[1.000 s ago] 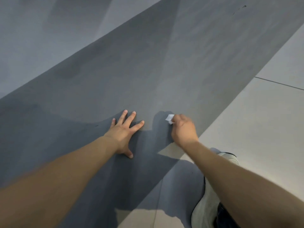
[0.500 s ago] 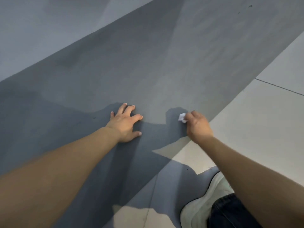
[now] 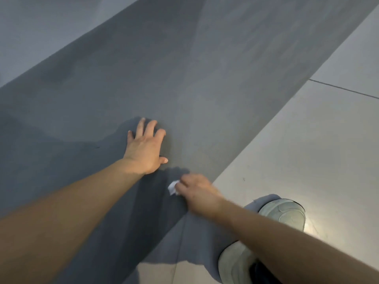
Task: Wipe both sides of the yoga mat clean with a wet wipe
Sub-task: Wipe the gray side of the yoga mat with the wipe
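Wiping looks to be midway on the upturned face of the long dark-grey foam yoga mat (image 3: 205, 78), which lies flat on the pale tiled floor (image 3: 307, 150), running from 7 o'clock up to 1 o'clock. The right hand (image 3: 198, 193) curls its fingers around a small crumpled white wet wipe (image 3: 174, 187) and presses it to the mat near the 5 o'clock edge. The left hand (image 3: 144, 148) lies flat just beside it at 11 o'clock, fingers straight and slightly spread, pinning the mat. Faint lighter streaks mark the surface; whether they are damp I cannot tell. Judging by this, the underside remains unwiped.
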